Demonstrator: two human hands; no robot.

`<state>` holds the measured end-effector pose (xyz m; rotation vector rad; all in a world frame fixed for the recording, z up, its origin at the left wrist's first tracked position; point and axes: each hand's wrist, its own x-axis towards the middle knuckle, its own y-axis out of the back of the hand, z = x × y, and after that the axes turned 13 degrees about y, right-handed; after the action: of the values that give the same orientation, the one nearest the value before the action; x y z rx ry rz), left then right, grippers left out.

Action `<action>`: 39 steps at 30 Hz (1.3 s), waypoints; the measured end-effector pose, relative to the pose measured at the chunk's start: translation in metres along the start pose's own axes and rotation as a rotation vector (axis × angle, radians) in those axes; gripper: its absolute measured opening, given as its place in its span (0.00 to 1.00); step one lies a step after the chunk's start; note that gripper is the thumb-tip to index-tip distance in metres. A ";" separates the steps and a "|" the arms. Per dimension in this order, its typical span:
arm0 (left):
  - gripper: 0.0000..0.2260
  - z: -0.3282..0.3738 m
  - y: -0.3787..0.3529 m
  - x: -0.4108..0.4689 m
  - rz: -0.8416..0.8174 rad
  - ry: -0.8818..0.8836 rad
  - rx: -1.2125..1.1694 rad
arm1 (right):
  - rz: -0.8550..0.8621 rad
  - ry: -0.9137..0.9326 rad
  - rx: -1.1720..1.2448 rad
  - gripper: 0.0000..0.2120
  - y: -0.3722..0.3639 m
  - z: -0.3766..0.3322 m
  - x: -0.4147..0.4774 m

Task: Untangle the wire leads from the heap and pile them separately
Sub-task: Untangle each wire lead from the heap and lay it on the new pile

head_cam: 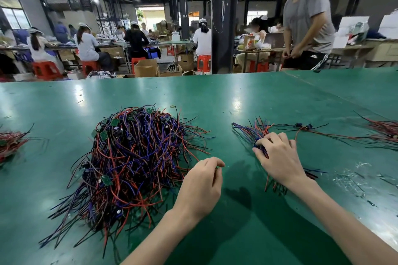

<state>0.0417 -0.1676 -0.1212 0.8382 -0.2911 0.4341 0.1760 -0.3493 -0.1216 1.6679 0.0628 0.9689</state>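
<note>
R hand [277, 157] bundle [251, 130]: long axis near-far.

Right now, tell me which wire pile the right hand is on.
The small pile just right of the big heap; the right hand grips its middle.

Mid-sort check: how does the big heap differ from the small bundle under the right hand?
The heap is tall, wide and knotted; the small bundle is thin, its leads running roughly one way. Green boards dot the heap; none shows plainly in the small bundle. The right hand grips the small bundle; the heap lies beside the left hand. Both are red, blue and black leads.
</note>
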 end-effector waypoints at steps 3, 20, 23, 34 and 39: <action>0.08 0.004 0.003 0.000 0.081 -0.057 0.069 | 0.013 0.017 -0.003 0.09 0.001 0.000 0.001; 0.18 -0.070 0.132 0.185 -0.089 0.686 0.790 | -0.019 0.133 0.099 0.06 -0.002 -0.013 -0.007; 0.11 -0.074 0.124 0.186 -0.002 0.626 0.800 | 0.009 0.146 0.118 0.05 -0.001 -0.014 -0.005; 0.13 -0.040 0.142 0.171 0.482 0.434 0.306 | 0.023 0.143 0.173 0.04 0.002 -0.019 -0.005; 0.09 0.006 0.152 0.156 0.296 0.546 -0.860 | 0.090 0.152 0.196 0.02 0.006 -0.023 -0.004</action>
<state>0.1044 -0.0427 0.0463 -0.1805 -0.0683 0.7195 0.1563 -0.3354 -0.1184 1.7848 0.1915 1.1883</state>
